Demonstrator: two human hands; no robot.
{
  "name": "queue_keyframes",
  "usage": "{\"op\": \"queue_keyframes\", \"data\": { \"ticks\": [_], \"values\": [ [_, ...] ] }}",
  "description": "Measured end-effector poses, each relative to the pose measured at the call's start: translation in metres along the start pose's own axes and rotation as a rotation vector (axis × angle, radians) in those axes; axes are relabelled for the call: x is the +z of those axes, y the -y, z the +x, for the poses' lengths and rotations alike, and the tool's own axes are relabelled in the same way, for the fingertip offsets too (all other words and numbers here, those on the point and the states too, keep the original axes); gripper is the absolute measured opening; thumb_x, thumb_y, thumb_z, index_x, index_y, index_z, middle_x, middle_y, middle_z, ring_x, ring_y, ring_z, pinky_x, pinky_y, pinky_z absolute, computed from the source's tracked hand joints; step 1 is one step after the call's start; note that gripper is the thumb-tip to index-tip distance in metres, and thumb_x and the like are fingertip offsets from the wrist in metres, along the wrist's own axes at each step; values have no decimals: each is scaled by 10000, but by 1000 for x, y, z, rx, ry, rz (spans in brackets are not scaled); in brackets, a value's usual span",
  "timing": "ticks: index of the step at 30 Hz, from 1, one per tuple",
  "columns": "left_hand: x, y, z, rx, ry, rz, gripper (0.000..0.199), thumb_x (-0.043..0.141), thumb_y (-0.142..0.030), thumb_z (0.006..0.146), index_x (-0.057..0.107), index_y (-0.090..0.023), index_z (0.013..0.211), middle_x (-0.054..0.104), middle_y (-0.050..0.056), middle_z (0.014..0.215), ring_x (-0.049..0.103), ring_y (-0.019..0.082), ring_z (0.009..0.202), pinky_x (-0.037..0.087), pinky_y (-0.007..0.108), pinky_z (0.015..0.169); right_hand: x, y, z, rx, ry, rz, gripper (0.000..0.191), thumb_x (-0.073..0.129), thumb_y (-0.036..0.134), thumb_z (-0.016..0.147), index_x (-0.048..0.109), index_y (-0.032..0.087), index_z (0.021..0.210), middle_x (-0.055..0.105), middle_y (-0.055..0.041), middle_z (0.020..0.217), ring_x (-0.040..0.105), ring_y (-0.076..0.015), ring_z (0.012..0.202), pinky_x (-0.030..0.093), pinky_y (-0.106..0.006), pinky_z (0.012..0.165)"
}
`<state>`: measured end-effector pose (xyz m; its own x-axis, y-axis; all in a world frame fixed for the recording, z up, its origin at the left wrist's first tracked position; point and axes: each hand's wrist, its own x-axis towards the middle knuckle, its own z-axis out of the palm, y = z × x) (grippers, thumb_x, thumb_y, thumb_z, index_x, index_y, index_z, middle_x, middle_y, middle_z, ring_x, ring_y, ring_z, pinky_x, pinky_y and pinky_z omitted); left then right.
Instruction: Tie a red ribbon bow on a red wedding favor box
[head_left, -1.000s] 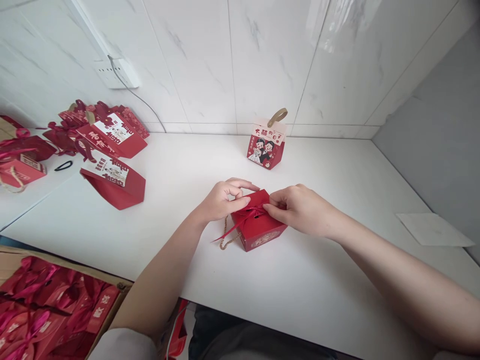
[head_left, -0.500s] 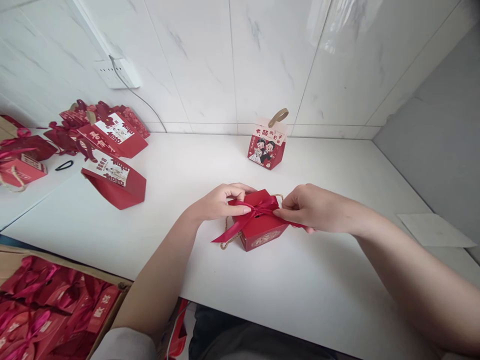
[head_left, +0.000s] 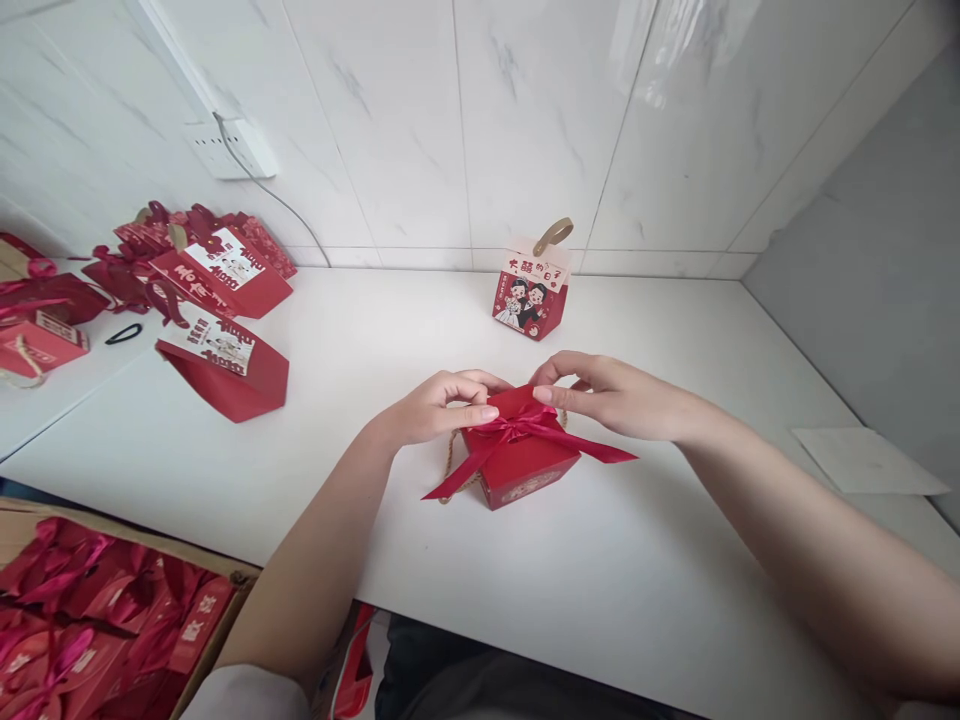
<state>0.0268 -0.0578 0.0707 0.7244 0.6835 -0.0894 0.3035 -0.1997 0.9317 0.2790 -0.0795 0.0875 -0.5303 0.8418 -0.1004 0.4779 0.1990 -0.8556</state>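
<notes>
Just the head view here, and the red box (head_left: 529,468) is our hub: on the white table (head_left: 600,570), a magenta bow (head_left: 517,428) across its top. Left hand (head_left: 450,405), ten o'clock of it, nipping the bow's left end between thumb and bent fingers! Right hand (head_left: 600,395) at two o'clock, fingers curled, thumb tip up against the far right of the bow; whether it grips the ribbon, I can't tell. One ribbon tail streams to eight, the other just past three, with twisted cord (head_left: 448,465) peeking out at nine. Up at twelve, well clear, a picture box (head_left: 529,300) stands upright, two cartoon figures on its front. Around half past nine, red boxes with white labels (head_left: 259,385); past eight, a cardboard carton (head_left: 19,535) packed with ribboned boxes (head_left: 97,650); at three, a pale sheet (head_left: 870,460) lies flat.
</notes>
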Motion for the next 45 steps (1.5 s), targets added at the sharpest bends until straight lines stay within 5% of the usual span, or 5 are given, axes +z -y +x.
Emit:
{"op": "queue_keyframes", "data": {
  "ticks": [6, 13, 22, 45],
  "values": [
    [2, 0, 0, 80, -86, 122, 343, 582, -389, 853, 515, -158, 609, 582, 92, 1269, 594, 242, 1081, 454, 381, 918, 7, -5, 8, -98, 179, 259, 353, 643, 521, 818, 624, 174, 754, 581, -66, 1255, 574, -233, 1074, 443, -342, 901],
    [12, -4, 2, 151, -271, 260, 389, 570, -386, 860, 465, -172, 553, 620, 77, 1193, 560, 237, 1155, 451, 377, 945, 3, -5, 7, -49, 241, 240, 424, 569, 575, 858, 644, 178, 731, 600, -57, 1147, 585, -206, 965, 468, -345, 864],
    [5, -3, 0, 173, -282, 421, 383, 582, -354, 856, 480, -176, 533, 636, 50, 1191, 527, 224, 1163, 409, 379, 1006, 3, -7, 4, -49, 203, 141, 398, 579, 580, 860, 661, 199, 779, 500, -38, 1333, 568, -231, 1055, 447, -354, 920],
    [3, 2, 2, 180, -293, 472, 423, 566, -400, 855, 445, -181, 513, 653, 50, 1167, 525, 239, 1127, 433, 418, 968, -4, -12, 7, -44, 241, 147, 394, 567, 585, 868, 702, 218, 916, 505, -51, 1303, 548, -230, 1091, 412, -353, 978]
  ]
}}
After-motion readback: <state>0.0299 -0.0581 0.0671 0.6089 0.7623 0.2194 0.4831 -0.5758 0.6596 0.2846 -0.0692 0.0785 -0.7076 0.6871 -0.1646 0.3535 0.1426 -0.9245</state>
